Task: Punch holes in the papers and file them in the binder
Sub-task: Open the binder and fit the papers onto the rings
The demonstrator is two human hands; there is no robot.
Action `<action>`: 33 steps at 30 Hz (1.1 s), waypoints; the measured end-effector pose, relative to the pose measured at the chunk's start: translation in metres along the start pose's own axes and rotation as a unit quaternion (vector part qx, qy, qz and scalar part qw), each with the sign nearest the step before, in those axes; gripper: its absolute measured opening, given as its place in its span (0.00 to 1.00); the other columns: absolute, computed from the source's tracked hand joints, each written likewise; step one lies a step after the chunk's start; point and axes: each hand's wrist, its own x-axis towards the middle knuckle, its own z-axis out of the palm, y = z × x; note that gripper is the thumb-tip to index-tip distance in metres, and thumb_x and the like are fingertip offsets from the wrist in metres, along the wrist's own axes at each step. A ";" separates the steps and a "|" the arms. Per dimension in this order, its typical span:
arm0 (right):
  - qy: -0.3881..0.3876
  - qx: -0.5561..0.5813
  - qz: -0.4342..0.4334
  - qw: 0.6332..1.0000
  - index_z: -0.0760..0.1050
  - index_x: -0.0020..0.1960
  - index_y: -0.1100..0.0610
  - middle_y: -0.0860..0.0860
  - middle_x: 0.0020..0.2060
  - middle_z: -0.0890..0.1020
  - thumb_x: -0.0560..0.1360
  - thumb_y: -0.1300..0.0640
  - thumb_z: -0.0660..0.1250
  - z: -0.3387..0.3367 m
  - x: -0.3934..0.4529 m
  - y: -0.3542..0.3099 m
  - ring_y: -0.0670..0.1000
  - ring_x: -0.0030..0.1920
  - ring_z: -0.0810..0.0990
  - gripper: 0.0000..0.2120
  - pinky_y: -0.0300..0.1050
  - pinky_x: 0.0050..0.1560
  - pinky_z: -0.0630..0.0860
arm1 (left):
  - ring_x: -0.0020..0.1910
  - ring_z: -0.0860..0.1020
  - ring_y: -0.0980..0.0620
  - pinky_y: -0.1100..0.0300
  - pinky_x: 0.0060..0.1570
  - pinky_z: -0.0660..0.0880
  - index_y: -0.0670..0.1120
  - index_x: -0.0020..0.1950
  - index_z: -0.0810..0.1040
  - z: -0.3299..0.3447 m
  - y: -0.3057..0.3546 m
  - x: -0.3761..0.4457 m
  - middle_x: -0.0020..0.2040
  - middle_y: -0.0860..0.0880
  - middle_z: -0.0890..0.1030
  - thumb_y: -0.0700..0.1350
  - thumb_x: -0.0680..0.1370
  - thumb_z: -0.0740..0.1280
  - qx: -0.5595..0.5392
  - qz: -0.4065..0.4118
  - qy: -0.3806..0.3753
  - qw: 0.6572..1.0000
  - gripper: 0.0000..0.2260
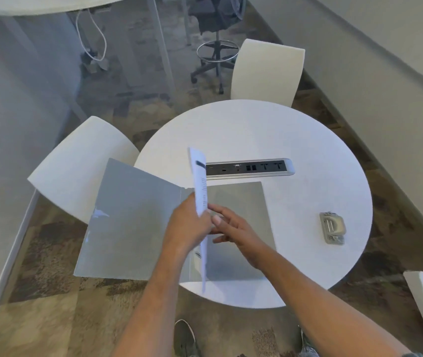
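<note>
From my seat at the feed I see the grey binder [138, 222] lying open on the round white table [295, 140], its left cover hanging past the table edge over a white chair [76, 171], its right cover flat on the tabletop. My left hand [189, 225] is closed around a sheaf of white printed papers [200, 186], which stands almost on edge above the spine of the binder, so I see it nearly side-on. My right hand [233, 228] sits just beside it over the right cover, fingers loosely spread and touching the sheaf low down; whether they pinch it I cannot tell. The grey hole punch [332, 228] rests well apart, near the right rim of the table. A power strip [250, 168] is set into the tabletop beyond the binder, and a second white chair [267, 73] stands at the far side
</note>
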 end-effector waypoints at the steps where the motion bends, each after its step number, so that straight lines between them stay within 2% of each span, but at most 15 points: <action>1: 0.000 0.007 0.000 1.000 0.73 0.74 0.50 0.50 0.60 0.85 0.82 0.43 0.63 0.001 0.002 0.001 0.52 0.57 0.85 0.23 0.51 0.57 0.80 | 0.46 0.80 0.51 0.62 0.35 0.74 0.53 0.58 0.76 0.005 0.005 -0.002 0.49 0.54 0.81 0.45 0.76 0.65 -0.007 0.003 -0.017 1.000 0.11; 4: 0.026 0.066 -0.001 0.997 0.77 0.65 0.60 0.53 0.51 0.84 0.79 0.39 0.64 -0.002 0.006 0.006 0.52 0.49 0.82 0.26 0.45 0.47 0.78 | 0.46 0.82 0.53 0.61 0.38 0.79 0.57 0.61 0.75 0.026 0.009 -0.004 0.50 0.54 0.82 0.47 0.73 0.67 -0.043 0.043 -0.058 0.996 0.16; 6: 0.079 0.110 0.005 0.991 0.80 0.59 0.63 0.55 0.48 0.86 0.80 0.50 0.68 -0.011 0.007 0.010 0.53 0.48 0.84 0.17 0.42 0.45 0.79 | 0.48 0.82 0.54 0.56 0.45 0.82 0.61 0.64 0.73 0.039 0.004 0.000 0.54 0.54 0.80 0.50 0.72 0.68 -0.041 0.071 -0.088 0.993 0.20; 8: 0.136 0.134 0.033 0.981 0.83 0.59 0.63 0.58 0.48 0.88 0.79 0.61 0.70 -0.023 0.009 0.017 0.57 0.50 0.86 0.10 0.41 0.44 0.81 | 0.50 0.81 0.57 0.62 0.49 0.81 0.60 0.71 0.70 0.050 -0.004 0.004 0.61 0.55 0.77 0.52 0.74 0.71 -0.055 0.062 -0.140 0.987 0.26; 10: 0.179 0.144 0.057 0.972 0.83 0.58 0.64 0.60 0.48 0.88 0.78 0.67 0.69 -0.034 0.012 0.028 0.61 0.51 0.86 0.10 0.47 0.45 0.83 | 0.48 0.80 0.59 0.68 0.46 0.77 0.55 0.72 0.73 0.059 -0.015 0.009 0.61 0.54 0.78 0.54 0.75 0.73 -0.068 0.042 -0.165 0.983 0.26; 13: 0.204 0.137 0.077 0.966 0.84 0.58 0.63 0.59 0.49 0.88 0.77 0.68 0.70 -0.046 0.014 0.045 0.61 0.50 0.87 0.10 0.54 0.52 0.84 | 0.47 0.81 0.56 0.66 0.44 0.78 0.53 0.62 0.81 0.066 -0.031 0.021 0.54 0.52 0.78 0.53 0.76 0.74 -0.080 0.031 -0.101 0.991 0.15; 15: 0.218 0.134 0.100 0.961 0.82 0.60 0.62 0.59 0.50 0.88 0.78 0.67 0.71 -0.052 0.016 0.056 0.61 0.49 0.88 0.12 0.57 0.52 0.84 | 0.50 0.81 0.55 0.66 0.47 0.77 0.52 0.59 0.81 0.065 -0.049 0.035 0.55 0.52 0.76 0.51 0.77 0.73 -0.065 -0.007 -0.021 0.998 0.11; 17: 0.229 0.122 0.119 0.958 0.81 0.61 0.60 0.57 0.49 0.89 0.78 0.67 0.71 -0.059 0.018 0.067 0.59 0.47 0.89 0.12 0.53 0.46 0.85 | 0.56 0.80 0.50 0.59 0.55 0.77 0.49 0.64 0.79 0.062 -0.071 0.052 0.60 0.49 0.76 0.50 0.79 0.71 -0.023 -0.059 0.035 0.997 0.15; 20: 0.244 0.103 0.136 0.955 0.81 0.62 0.60 0.57 0.50 0.89 0.78 0.66 0.71 -0.067 0.024 0.080 0.59 0.47 0.89 0.13 0.52 0.43 0.85 | 0.61 0.79 0.45 0.56 0.58 0.73 0.43 0.70 0.75 0.059 -0.102 0.074 0.64 0.45 0.78 0.51 0.79 0.71 -0.005 -0.141 0.031 0.989 0.22; 22: 0.246 0.098 0.146 0.953 0.80 0.61 0.59 0.56 0.50 0.89 0.78 0.65 0.71 -0.070 0.028 0.086 0.59 0.47 0.89 0.12 0.53 0.44 0.85 | 0.58 0.81 0.45 0.56 0.58 0.75 0.43 0.67 0.78 0.061 -0.118 0.088 0.60 0.46 0.82 0.50 0.78 0.72 -0.037 -0.189 0.009 0.981 0.20; 23: 0.245 0.096 0.150 0.953 0.81 0.60 0.58 0.56 0.48 0.89 0.78 0.65 0.71 -0.071 0.031 0.088 0.58 0.46 0.89 0.11 0.52 0.44 0.85 | 0.56 0.82 0.45 0.53 0.59 0.78 0.44 0.64 0.80 0.061 -0.124 0.092 0.57 0.47 0.84 0.50 0.76 0.73 -0.069 -0.208 0.002 0.976 0.18; 25: 0.241 0.075 0.162 0.954 0.82 0.59 0.59 0.54 0.46 0.89 0.78 0.65 0.71 -0.072 0.037 0.094 0.56 0.44 0.89 0.10 0.52 0.45 0.84 | 0.48 0.85 0.45 0.45 0.54 0.83 0.47 0.56 0.84 0.066 -0.140 0.102 0.49 0.49 0.87 0.49 0.73 0.75 -0.131 -0.233 0.000 0.964 0.13; 28: 0.238 0.039 0.184 0.953 0.82 0.60 0.59 0.55 0.49 0.89 0.76 0.61 0.74 -0.073 0.045 0.102 0.58 0.48 0.89 0.13 0.62 0.55 0.84 | 0.43 0.86 0.47 0.44 0.51 0.84 0.51 0.48 0.84 0.068 -0.147 0.109 0.44 0.51 0.87 0.45 0.73 0.75 -0.168 -0.223 0.000 0.960 0.05; 30: 0.235 0.030 0.193 0.952 0.82 0.59 0.57 0.54 0.49 0.89 0.73 0.57 0.75 -0.075 0.049 0.110 0.59 0.49 0.89 0.15 0.65 0.56 0.83 | 0.42 0.85 0.46 0.45 0.51 0.84 0.51 0.45 0.84 0.069 -0.147 0.112 0.44 0.49 0.87 0.46 0.72 0.75 -0.176 -0.221 -0.011 0.959 0.04; 33: 0.239 0.030 0.189 0.952 0.82 0.60 0.57 0.55 0.50 0.89 0.74 0.58 0.75 -0.077 0.051 0.116 0.60 0.49 0.89 0.14 0.65 0.56 0.83 | 0.37 0.82 0.46 0.43 0.49 0.83 0.49 0.42 0.83 0.072 -0.152 0.117 0.41 0.48 0.86 0.46 0.70 0.75 -0.172 -0.222 -0.011 0.960 0.04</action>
